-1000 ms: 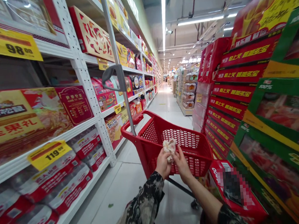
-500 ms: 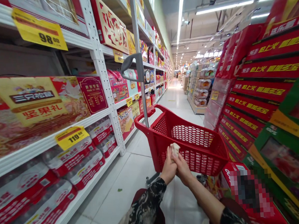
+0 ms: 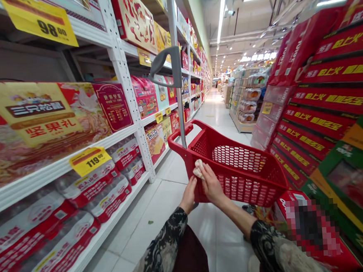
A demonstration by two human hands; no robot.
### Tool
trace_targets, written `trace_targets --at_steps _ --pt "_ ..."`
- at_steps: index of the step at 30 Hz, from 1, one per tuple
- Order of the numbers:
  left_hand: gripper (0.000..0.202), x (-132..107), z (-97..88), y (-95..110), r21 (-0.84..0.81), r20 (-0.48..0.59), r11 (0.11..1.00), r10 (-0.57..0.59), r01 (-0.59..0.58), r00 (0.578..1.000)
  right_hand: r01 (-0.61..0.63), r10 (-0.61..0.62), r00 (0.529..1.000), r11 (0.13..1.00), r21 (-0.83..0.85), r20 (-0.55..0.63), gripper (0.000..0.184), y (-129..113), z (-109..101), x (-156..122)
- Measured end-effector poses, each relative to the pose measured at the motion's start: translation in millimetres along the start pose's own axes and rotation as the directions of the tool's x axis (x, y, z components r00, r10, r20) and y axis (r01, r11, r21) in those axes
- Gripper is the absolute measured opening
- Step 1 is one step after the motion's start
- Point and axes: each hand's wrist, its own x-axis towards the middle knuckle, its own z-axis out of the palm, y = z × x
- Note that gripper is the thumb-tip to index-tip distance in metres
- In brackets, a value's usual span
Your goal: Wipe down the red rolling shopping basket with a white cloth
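My left hand [image 3: 188, 195] and my right hand [image 3: 211, 187] are held low in front of me, over the near wall of a red plastic shopping basket cart [image 3: 250, 189]. A crumpled white tissue [image 3: 198, 170] sits at the fingertips of my right hand, just above the cart's near rim. My left hand is beside the tissue, and I cannot tell whether it touches it. Its fingers are close to the red mesh wall. A metal pole [image 3: 178, 99] with a grey plastic handle [image 3: 164, 62] rises from the cart. Nothing shows inside the basket.
White shelving [image 3: 122, 69] with gift boxes and price tags lines the left of the aisle. Stacked red and green boxes [image 3: 325, 101] tower on the right, close to the cart. A pixelated red box [image 3: 312, 230] stands at lower right. A small green leaf [image 3: 150, 222] lies on the tiled floor.
The cart and view have shifted forward and right. The tissue, earlier pressed between both hands, now sits at my right fingertips. My hands are slightly further apart.
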Motion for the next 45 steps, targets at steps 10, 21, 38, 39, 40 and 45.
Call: trace_targets --at_steps 10,21,38,39,40,45 --pt "0.056 31.8 -68.6 -16.2 0.458 -0.291 0.884 0.051 0.092 0.955 0.632 -0.469 0.774 0.61 -0.477 0.425 0.041 10.8 27.0 84.9" --pt "0.053 19.4 -59.0 -2.9 0.675 -0.219 0.737 0.152 0.037 0.964 0.603 -0.403 0.795 0.599 -0.526 0.452 0.041 30.4 33.4 28.5" --pt "0.055 7.1 -18.1 -3.9 0.775 -0.09 0.63 0.18 -0.045 0.979 0.551 -0.3 0.82 0.643 -0.532 0.487 0.039 54.0 24.6 -18.5" --pt "0.056 7.6 -16.1 -2.9 0.781 -0.086 0.623 0.185 -0.049 0.979 0.54 -0.323 0.835 0.642 -0.544 0.446 0.041 51.7 16.7 -12.3" --pt "0.056 8.2 -13.4 -1.6 0.786 -0.082 0.616 0.19 -0.053 0.978 0.514 -0.34 0.855 0.644 -0.566 0.391 0.042 49.4 8.0 -3.9" --pt "0.057 7.5 7.8 4.2 0.829 -0.015 0.548 0.223 -0.113 0.975 0.356 -0.311 0.931 0.653 -0.669 0.191 0.045 52.6 -23.5 23.1"
